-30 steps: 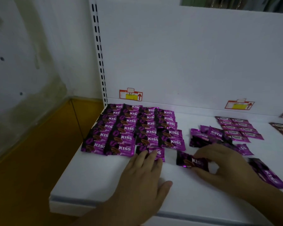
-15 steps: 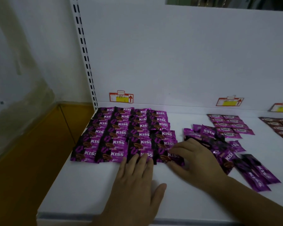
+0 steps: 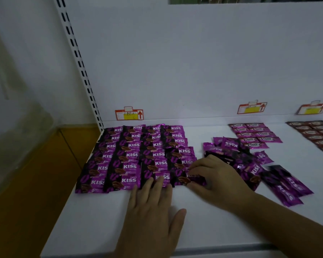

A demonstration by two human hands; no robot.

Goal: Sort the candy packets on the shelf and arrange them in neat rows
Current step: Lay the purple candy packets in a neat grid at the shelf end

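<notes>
Head cam, looking down, close over shelf (image 3: pixel 93 226)

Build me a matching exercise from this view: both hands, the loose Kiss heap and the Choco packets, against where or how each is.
1 left hand
2 right hand
3 loose Kiss heap
4 Choco packets

A two neat columns at the shelf's back
B flat, fingertips on a front-row packet
C pinching the corner packet at the grid's front right
D jumbled, right of the grid

Pairs: 1-B, 2-C, 3-D, 4-A

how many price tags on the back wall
3: left tag behind the purple rows, middle tag behind the pink packets, right tag behind the brown packets. Others may be off-frame.
</notes>
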